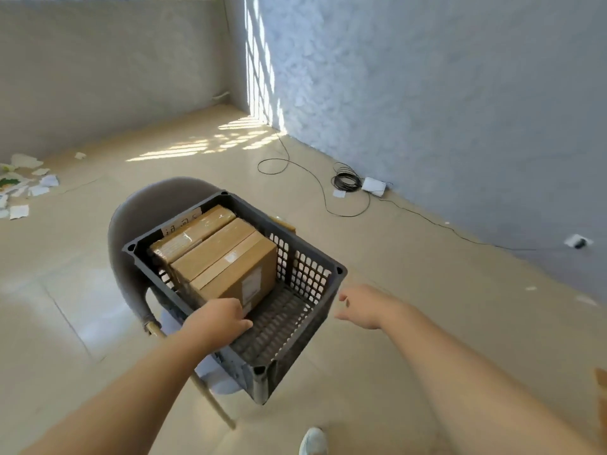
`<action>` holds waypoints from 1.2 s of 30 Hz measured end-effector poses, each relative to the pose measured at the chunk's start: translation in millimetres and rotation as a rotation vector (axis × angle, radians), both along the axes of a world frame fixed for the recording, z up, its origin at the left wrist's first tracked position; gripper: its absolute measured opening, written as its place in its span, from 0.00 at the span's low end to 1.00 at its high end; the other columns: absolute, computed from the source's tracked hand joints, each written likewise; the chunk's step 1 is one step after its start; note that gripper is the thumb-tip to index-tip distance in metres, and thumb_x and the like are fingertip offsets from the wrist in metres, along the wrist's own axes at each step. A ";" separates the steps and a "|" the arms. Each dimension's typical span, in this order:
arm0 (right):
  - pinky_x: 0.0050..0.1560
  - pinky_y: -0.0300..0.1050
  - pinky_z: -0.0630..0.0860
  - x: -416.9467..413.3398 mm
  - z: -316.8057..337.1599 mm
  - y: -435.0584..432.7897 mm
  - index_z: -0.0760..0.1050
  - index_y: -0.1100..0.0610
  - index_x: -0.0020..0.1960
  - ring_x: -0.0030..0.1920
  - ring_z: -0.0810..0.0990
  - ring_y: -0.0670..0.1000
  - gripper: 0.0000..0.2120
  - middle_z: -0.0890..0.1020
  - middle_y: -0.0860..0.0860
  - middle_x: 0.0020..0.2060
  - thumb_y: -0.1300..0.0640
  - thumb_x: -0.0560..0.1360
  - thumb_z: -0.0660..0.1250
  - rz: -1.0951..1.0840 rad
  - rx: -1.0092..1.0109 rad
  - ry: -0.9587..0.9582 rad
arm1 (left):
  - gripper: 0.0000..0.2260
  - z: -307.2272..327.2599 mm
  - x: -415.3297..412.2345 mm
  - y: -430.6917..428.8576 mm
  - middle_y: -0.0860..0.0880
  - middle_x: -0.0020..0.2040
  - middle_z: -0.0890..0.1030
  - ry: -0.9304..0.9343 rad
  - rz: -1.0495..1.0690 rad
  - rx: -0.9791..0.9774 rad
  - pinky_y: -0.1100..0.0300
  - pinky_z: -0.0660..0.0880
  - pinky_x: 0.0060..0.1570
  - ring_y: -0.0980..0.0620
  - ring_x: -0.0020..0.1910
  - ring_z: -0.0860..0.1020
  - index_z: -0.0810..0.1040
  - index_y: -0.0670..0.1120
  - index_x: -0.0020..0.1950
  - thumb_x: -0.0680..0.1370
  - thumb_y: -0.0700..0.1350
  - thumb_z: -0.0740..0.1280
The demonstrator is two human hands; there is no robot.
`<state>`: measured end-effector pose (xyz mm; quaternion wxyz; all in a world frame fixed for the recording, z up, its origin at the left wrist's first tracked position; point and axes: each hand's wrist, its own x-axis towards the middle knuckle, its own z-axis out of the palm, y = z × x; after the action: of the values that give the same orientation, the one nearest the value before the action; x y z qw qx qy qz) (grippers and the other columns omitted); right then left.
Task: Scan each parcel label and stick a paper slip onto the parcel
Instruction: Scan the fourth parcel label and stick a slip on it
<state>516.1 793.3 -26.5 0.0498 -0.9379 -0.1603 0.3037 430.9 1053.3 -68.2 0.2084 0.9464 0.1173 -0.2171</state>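
A dark plastic crate (pixel 308 267) rests on a grey chair (pixel 131 231). Inside it lie cardboard parcels: a big brown box (pixel 226 257) with a white label on its near side, and a taped flat parcel (pixel 190 233) behind it. My left hand (pixel 218 318) reaches over the crate's near rim and touches the big box's lower corner; whether it grips the box cannot be told. My right hand (pixel 361 308) hovers just outside the crate's right corner, fingers loosely apart, holding nothing.
Torn paper scraps (pixel 19 188) litter the floor at far left. A black cable coil (pixel 346 182) and a white device (pixel 374 186) lie by the right wall, with a cable running along it. A shoe (pixel 313 441) shows at the bottom.
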 end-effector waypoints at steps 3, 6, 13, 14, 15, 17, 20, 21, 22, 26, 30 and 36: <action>0.58 0.46 0.71 -46.4 2.1 -47.9 0.71 0.54 0.66 0.60 0.75 0.55 0.22 0.76 0.54 0.62 0.45 0.76 0.64 -0.146 0.001 0.014 | 0.10 5.7 -5.4 -42.8 0.54 0.42 0.77 -0.003 -0.163 0.033 0.61 0.77 0.41 0.57 0.41 0.77 0.75 0.52 0.50 0.75 0.56 0.65; 0.59 0.45 0.70 -93.9 2.0 -96.8 0.69 0.55 0.69 0.63 0.74 0.56 0.25 0.75 0.55 0.65 0.44 0.76 0.65 -0.288 0.014 0.015 | 0.13 7.1 -15.6 -90.1 0.54 0.45 0.79 0.000 -0.304 0.010 0.59 0.78 0.47 0.56 0.43 0.78 0.76 0.52 0.54 0.75 0.57 0.65; 0.57 0.44 0.70 -223.0 11.3 -221.5 0.68 0.56 0.69 0.62 0.74 0.55 0.26 0.75 0.55 0.64 0.43 0.75 0.65 -0.541 0.015 -0.003 | 0.17 11.5 -66.8 -213.3 0.51 0.56 0.78 -0.061 -0.576 -0.007 0.57 0.75 0.53 0.51 0.51 0.78 0.75 0.52 0.59 0.75 0.59 0.65; 0.55 0.44 0.70 -243.3 13.1 -240.6 0.68 0.56 0.69 0.61 0.74 0.55 0.26 0.75 0.55 0.64 0.44 0.76 0.64 -0.574 0.015 -0.007 | 0.16 11.9 -77.4 -232.4 0.51 0.56 0.78 -0.068 -0.612 -0.008 0.57 0.75 0.53 0.51 0.51 0.77 0.75 0.52 0.59 0.75 0.59 0.64; 0.53 0.44 0.70 -264.5 15.7 -260.3 0.68 0.55 0.69 0.59 0.74 0.55 0.26 0.75 0.54 0.63 0.44 0.76 0.64 -0.611 0.022 -0.008 | 0.16 12.5 -88.9 -252.0 0.51 0.55 0.78 -0.071 -0.644 -0.016 0.58 0.75 0.52 0.52 0.50 0.78 0.75 0.52 0.58 0.75 0.59 0.64; 0.44 0.42 0.69 -306.9 20.3 -298.2 0.68 0.55 0.69 0.52 0.74 0.52 0.25 0.75 0.52 0.58 0.45 0.76 0.63 -0.676 0.037 -0.001 | 0.16 12.6 -114.4 -290.3 0.51 0.55 0.78 -0.065 -0.698 -0.040 0.58 0.75 0.51 0.53 0.49 0.78 0.75 0.52 0.58 0.75 0.59 0.64; 0.47 0.44 0.72 -366.8 25.7 -352.7 0.68 0.55 0.68 0.57 0.75 0.53 0.24 0.75 0.51 0.58 0.44 0.76 0.63 -0.743 0.001 -0.003 | 0.16 11.6 -156.0 -348.2 0.52 0.54 0.78 -0.056 -0.781 -0.053 0.57 0.75 0.54 0.53 0.51 0.77 0.75 0.52 0.58 0.75 0.59 0.64; 0.51 0.46 0.72 -385.5 27.2 -369.9 0.67 0.54 0.69 0.59 0.74 0.54 0.25 0.75 0.51 0.61 0.43 0.76 0.63 -0.770 -0.027 0.001 | 0.16 11.6 -169.7 -367.2 0.52 0.54 0.79 -0.058 -0.804 -0.063 0.57 0.75 0.54 0.53 0.51 0.77 0.75 0.52 0.58 0.75 0.59 0.64; 0.53 0.46 0.72 -404.0 28.3 -387.0 0.66 0.53 0.70 0.60 0.74 0.54 0.26 0.74 0.52 0.63 0.42 0.76 0.63 -0.795 -0.054 0.009 | 0.16 11.5 -183.5 -386.0 0.52 0.53 0.79 -0.058 -0.825 -0.076 0.58 0.74 0.53 0.53 0.50 0.77 0.75 0.52 0.58 0.75 0.59 0.64; 0.60 0.47 0.70 -467.5 32.7 -449.9 0.62 0.54 0.73 0.67 0.71 0.54 0.28 0.69 0.52 0.70 0.43 0.77 0.62 -0.873 -0.114 0.028 | 0.15 14.3 -229.8 -453.9 0.54 0.52 0.79 -0.068 -0.879 -0.147 0.61 0.74 0.50 0.55 0.49 0.77 0.75 0.53 0.57 0.75 0.58 0.64; 0.61 0.52 0.72 -506.1 40.2 -505.4 0.67 0.54 0.70 0.63 0.74 0.56 0.25 0.74 0.53 0.66 0.43 0.78 0.62 -0.957 -0.254 -0.020 | 0.12 22.6 -255.7 -508.4 0.57 0.47 0.77 -0.110 -0.854 -0.297 0.66 0.69 0.41 0.58 0.44 0.76 0.76 0.54 0.53 0.74 0.57 0.67; 0.50 0.47 0.73 -507.4 47.4 -576.8 0.63 0.54 0.73 0.60 0.76 0.55 0.27 0.76 0.52 0.62 0.42 0.78 0.60 -1.183 -0.280 -0.285 | 0.16 42.6 -246.5 -574.9 0.54 0.53 0.77 -0.308 -0.736 -0.471 0.63 0.72 0.48 0.57 0.47 0.75 0.74 0.53 0.60 0.73 0.54 0.69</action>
<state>8.7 216.6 20.9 0.0641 -0.8968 0.4224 0.1150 184.4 478.5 -25.7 0.3419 0.8732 -0.3112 -0.1544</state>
